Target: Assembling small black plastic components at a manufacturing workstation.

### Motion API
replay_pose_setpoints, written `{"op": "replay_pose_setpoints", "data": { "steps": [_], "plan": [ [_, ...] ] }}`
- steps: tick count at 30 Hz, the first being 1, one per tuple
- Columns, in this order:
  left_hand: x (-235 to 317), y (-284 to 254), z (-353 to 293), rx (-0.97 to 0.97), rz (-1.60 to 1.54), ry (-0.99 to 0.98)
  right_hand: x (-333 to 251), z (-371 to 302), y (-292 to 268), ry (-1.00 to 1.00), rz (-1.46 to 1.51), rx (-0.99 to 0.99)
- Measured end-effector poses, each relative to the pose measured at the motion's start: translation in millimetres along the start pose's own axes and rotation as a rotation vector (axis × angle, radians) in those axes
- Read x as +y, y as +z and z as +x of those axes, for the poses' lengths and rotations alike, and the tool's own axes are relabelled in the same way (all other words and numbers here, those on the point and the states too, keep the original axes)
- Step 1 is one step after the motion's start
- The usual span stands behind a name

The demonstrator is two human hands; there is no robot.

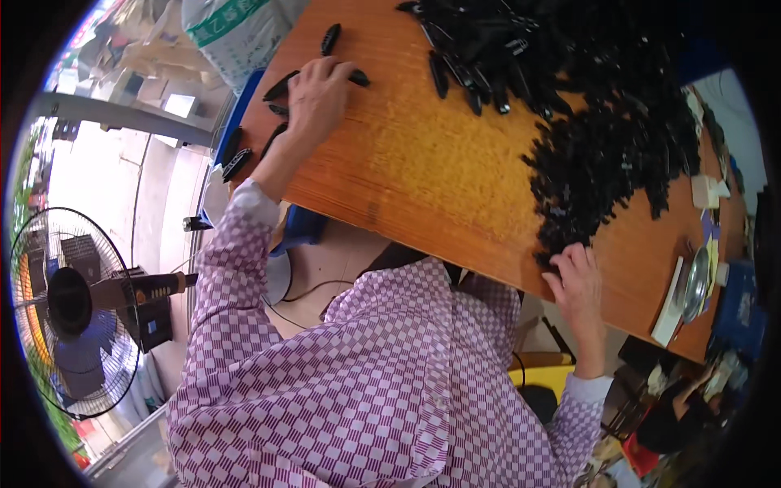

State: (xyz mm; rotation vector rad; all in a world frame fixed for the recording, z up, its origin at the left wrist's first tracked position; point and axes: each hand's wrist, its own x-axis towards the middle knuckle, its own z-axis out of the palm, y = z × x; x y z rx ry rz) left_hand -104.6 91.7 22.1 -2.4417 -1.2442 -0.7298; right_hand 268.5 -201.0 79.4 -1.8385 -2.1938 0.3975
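My left hand (319, 96) is palm down at the table's left end, fingers bent over a black elongated piece (359, 78) that sticks out at their right side. Close around it lie other slim black pieces, one left of the fingers (281, 86) and one farther back (330, 39). My right hand (579, 281) is at the near edge of a heap of small black parts (602, 171), fingers curled and thumb near them. Its fingertips touch the heap's edge; anything pinched there is too small to make out.
Behind the small parts lies a pile of longer black pieces (504, 49) on the wooden table (439, 163). A round metal dish (696, 285) sits at the right end. A black fan (73, 309) stands at left, beside a white sack (236, 41) farther back. Another person (675, 415) is at lower right.
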Motion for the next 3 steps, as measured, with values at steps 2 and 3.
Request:
{"op": "replay_pose_setpoints", "data": {
  "steps": [2, 3],
  "plan": [
    [8, -3, 2, -0.307, 0.013, -0.110, 3, 5, 12, -0.003, -0.062, 0.012],
    [-13, -21, 0, -0.285, 0.065, -0.154, 14, -1, 21, -0.057, -0.142, 0.070]
  ]
}}
